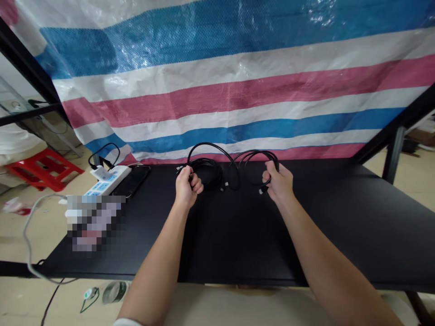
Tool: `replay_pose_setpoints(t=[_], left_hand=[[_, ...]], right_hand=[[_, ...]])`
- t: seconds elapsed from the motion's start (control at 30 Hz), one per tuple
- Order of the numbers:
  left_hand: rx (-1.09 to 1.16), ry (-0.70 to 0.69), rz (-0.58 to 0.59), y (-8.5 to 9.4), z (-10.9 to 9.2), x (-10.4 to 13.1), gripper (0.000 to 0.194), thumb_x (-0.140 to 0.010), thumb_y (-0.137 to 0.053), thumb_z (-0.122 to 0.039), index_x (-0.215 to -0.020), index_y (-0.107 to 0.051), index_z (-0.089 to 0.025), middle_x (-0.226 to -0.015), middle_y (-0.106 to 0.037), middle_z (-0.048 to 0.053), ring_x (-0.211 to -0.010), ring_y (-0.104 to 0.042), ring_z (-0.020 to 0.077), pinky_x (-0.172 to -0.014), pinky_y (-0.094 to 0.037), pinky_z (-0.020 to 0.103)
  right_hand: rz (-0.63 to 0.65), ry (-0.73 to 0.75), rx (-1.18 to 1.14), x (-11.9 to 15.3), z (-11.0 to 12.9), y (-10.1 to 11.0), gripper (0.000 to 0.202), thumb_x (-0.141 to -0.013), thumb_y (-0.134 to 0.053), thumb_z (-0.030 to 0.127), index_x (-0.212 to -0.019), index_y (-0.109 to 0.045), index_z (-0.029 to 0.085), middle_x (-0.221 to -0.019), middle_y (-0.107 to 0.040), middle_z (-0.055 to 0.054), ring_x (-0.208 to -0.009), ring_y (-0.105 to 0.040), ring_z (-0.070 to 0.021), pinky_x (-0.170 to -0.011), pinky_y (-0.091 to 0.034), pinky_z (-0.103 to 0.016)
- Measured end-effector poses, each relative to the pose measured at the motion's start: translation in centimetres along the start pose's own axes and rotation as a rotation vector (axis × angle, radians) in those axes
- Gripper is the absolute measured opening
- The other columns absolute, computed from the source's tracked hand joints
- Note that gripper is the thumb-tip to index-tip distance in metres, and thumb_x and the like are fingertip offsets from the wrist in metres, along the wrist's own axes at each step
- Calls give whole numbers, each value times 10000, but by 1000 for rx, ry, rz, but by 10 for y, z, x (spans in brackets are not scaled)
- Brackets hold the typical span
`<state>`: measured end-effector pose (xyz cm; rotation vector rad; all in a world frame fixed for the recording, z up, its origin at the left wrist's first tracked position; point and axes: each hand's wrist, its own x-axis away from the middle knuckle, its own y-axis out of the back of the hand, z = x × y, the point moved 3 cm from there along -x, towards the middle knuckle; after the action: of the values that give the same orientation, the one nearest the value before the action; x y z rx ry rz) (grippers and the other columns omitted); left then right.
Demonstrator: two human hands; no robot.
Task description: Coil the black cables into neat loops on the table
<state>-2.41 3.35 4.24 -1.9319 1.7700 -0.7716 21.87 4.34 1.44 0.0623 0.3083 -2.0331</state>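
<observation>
Both of my hands are raised over a black table [231,235]. My left hand [188,186] is closed round part of a black cable [213,145], beside a coil of black cable [217,174]. Fingers wrapped, my right hand [278,181] grips loops of black cable [253,154], and a connector [263,190] sticks out below its fingers. Between the hands the cable arcs and hangs in loose loops. Small light connector ends [226,184] show near the coil.
At the left lie a white power strip [108,181] with a plugged-in adapter, a black phone [136,180] and a blurred-out item [97,222]. A striped plastic sheet [224,99] hangs behind the table. A red stool [50,170] stands on the floor.
</observation>
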Motion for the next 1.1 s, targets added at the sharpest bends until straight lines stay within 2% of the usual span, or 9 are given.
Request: replay_pose_setpoints(t=[0.17, 0.27, 0.37, 0.5, 0.6, 0.73, 0.9, 1.0, 1.1], left_hand=[[-55, 67, 43, -12, 16, 3, 418, -844, -557, -442, -559, -380, -191, -413, -282, -89, -314, -256, 49, -337, -213, 180], [-35, -71, -10, -17, 22, 4, 430, -771, -657, -405, -523, -390, -177, -471, -389, -64, -412, -413, 57, -416, -324, 183], [-25, -152, -92, -17, 27, 3, 394, -718, -698, -388, -530, -429, -170, -567, -501, -36, -571, -546, 81, -531, -393, 192], [-12, -208, -144, -9, 29, -1, 387, -715, -675, -439, -546, -452, -171, -720, -598, 1, -759, -614, 119, -639, -413, 226], [-23, -225, -148, -4, 27, -5, 382, -694, -681, -443, -532, -467, -172, -777, -628, 22, -892, -622, 157, -716, -425, 254], [-115, -142, -19, -7, 32, -2, 220, -605, -752, -333, -620, -616, -161, -924, -678, 62, -1020, -607, 214, -810, -446, 292], [-173, 48, 282, -22, 41, 15, 249, -555, -782, -334, -635, -678, -122, -1069, -695, 152, -985, -648, 281, -801, -504, 340], [-201, 114, 339, -25, 41, 20, 308, -553, -777, -396, -609, -667, -114, -893, -734, 162, -838, -694, 277, -740, -543, 357], [-197, 12, 209, -18, 31, 14, 338, -537, -794, -391, -523, -595, -118, -835, -735, 149, -732, -707, 245, -704, -561, 344]], right_hand=[[271, -55, -243, 6, 6, -14, 632, -608, -493, 843, -516, -289, 252, -363, -195, 89, -356, -251, -94, -360, -267, -250], [330, -32, -241, 16, 8, -22, 645, -598, -465, 861, -538, -272, 249, -404, -289, 73, -376, -292, -97, -367, -283, -250], [367, 73, -148, 27, 11, -28, 623, -431, -729, 712, -591, -355, 241, -531, -486, 55, -451, -377, -92, -416, -322, -243], [271, 155, 44, 31, 10, -29, 502, -460, -825, 399, -588, -371, 227, -598, -562, 45, -526, -452, -94, -513, -390, -248], [90, 108, -55, 25, 11, -22, 457, -572, -754, 352, -545, -313, 233, -437, -417, 88, -420, -387, -76, -439, -332, -228], [211, -85, -350, 21, 17, -19, 358, -610, -703, 358, -554, -370, 238, -350, -220, 128, -339, -230, -67, -355, -222, -204], [435, -247, -457, 28, 17, -24, 431, -705, -610, 458, -509, -291, 244, -359, -176, 104, -346, -218, -87, -346, -243, -217], [337, -252, -300, 30, 6, -31, 445, -724, -559, 516, -499, -281, 252, -365, -254, 85, -353, -263, -97, -366, -252, -238], [161, -139, 151, 32, 1, -34, 386, -790, -496, 476, -508, -366, 246, -407, -397, 42, -405, -397, -125, -454, -330, -265]])
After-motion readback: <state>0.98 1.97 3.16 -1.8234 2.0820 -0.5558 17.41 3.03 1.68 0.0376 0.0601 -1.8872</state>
